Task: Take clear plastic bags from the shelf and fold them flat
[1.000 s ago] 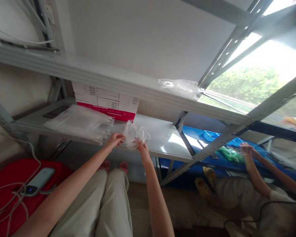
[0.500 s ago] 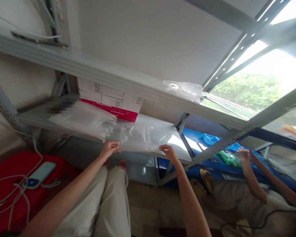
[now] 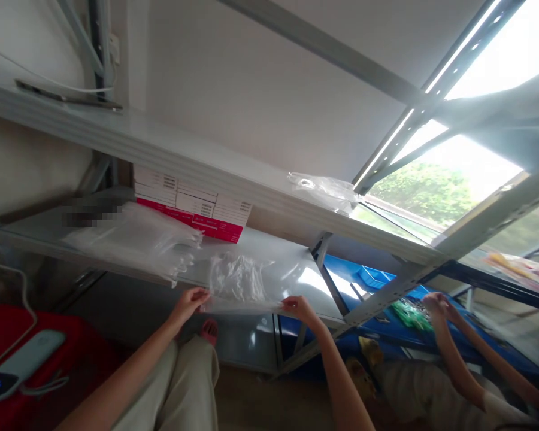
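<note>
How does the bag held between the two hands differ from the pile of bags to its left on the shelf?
The held bag is a single one, stretched between the left hand and right hand; the pile is many bags lying untouched. The held bag sits at the front edge of the shelf and holds something white; the pile lies further left and looks empty. Both are clear plastic.

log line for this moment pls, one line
left hand: pinches left edge of clear bag | right hand: pinches its right edge | bag: stretched flat at shelf front | beside: bag stack
</note>
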The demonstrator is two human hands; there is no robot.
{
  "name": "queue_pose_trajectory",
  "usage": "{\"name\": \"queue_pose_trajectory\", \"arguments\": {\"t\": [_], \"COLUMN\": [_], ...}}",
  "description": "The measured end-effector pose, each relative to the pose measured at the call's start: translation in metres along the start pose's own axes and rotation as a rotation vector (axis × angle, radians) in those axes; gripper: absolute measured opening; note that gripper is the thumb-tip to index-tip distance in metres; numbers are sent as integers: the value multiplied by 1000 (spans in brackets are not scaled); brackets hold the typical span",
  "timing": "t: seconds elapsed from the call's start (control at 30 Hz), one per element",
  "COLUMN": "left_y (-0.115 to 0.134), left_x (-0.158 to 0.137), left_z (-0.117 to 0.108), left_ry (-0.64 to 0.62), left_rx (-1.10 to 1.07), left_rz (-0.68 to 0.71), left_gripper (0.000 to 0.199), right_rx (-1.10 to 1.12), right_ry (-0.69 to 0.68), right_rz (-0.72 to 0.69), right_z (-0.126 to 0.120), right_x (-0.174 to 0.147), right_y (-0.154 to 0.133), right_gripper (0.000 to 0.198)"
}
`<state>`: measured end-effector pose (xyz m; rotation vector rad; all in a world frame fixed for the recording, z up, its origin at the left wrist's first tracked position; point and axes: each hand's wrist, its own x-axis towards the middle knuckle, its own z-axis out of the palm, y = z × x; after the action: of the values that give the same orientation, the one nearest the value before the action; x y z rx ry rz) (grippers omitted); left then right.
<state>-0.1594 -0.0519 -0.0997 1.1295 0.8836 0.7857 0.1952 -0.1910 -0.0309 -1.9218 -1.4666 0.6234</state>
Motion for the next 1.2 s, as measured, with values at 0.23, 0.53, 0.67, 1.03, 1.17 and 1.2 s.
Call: {"name": "queue_pose_trajectory", "arguments": {"t": [0.23, 0.53, 0.67, 1.03, 1.17, 1.2], "left_y": [-8, -18, -14, 82, 73, 70], "left_x": [-4, 9, 1, 35, 69, 73], "left_z": [13, 23, 17, 24, 29, 29], "left_ry": [-36, 15, 39, 262, 172, 176], "left_rx": [55, 118, 298, 767, 730, 722], "left_rz": [61, 105, 126, 491, 445, 435], "left_gripper": [59, 41, 35, 24, 13, 12], "right_rx": [57, -274, -184, 539, 591, 598], "right_ry": [223, 141, 129, -180, -166, -154], "right_rz": [-83, -57, -16, -140, -139, -144], "right_z": [-8, 151, 154, 137, 135, 135], "right_x": [25, 132, 148, 139, 137, 137], "right_y": [-52, -180, -158, -119, -112, -110], "right_gripper": [44, 18, 14, 29, 28, 28]}}
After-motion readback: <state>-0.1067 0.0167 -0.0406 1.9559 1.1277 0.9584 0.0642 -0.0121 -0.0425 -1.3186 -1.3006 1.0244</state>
